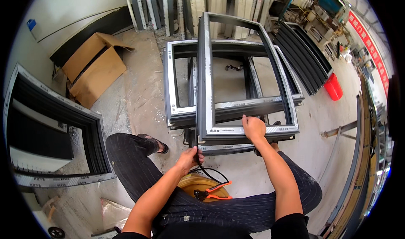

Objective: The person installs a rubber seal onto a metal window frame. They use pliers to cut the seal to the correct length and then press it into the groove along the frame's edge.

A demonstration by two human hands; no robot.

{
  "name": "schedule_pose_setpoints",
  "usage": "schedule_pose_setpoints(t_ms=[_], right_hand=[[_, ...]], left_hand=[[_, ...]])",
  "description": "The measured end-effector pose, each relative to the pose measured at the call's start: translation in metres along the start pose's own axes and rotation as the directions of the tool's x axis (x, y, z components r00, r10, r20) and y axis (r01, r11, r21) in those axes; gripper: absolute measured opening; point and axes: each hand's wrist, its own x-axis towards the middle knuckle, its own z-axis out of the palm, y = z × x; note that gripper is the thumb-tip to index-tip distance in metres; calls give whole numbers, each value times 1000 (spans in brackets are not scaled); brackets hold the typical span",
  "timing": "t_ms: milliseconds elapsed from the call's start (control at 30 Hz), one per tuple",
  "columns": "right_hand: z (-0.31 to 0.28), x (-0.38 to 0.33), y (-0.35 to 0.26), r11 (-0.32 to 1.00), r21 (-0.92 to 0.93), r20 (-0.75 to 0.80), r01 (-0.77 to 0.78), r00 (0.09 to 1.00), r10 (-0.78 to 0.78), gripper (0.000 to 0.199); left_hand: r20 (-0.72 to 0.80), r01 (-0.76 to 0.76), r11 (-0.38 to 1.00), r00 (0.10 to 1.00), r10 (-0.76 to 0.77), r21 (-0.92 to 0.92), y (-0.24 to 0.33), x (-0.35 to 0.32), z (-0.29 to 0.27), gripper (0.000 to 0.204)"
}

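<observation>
Here the grey window frame stands tilted just ahead of the person's knees, its lower rail running left to right across the view, resting on a stack of similar frames on the concrete floor. The right hand is nearer the middle of that rail: its fingers are curled over the rail's inner edge, closed on it. The left hand sits lower and further left, just beside the frame's near left corner, fingers pinched shut on a thin black sealing strip (it loops down from the hand toward the lap). So the strip meets the frame at the corner, up and slightly right of the left fingers. Orange-handled pliers lie on a yellow stool between the thighs, apart from both hands.
</observation>
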Motion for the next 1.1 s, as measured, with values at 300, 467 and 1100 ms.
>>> schedule_pose_setpoints(t_ms=[300,467,1100], right_hand=[[-10,-19,23,998,-36,119,52,992,-48,47],[-29,-43,-3,916,-48,-281,399,875,-395,9],[28,-229,-60,550,109,444,828,455,-772,39]], left_hand=[[-43,-283,923,952,304,263,-7,-25,-10,15],[-65,-240,936,962,265,256,-38,2,-12,15],[-144,-90,986,983,110,137,-27,-22,20,17]])
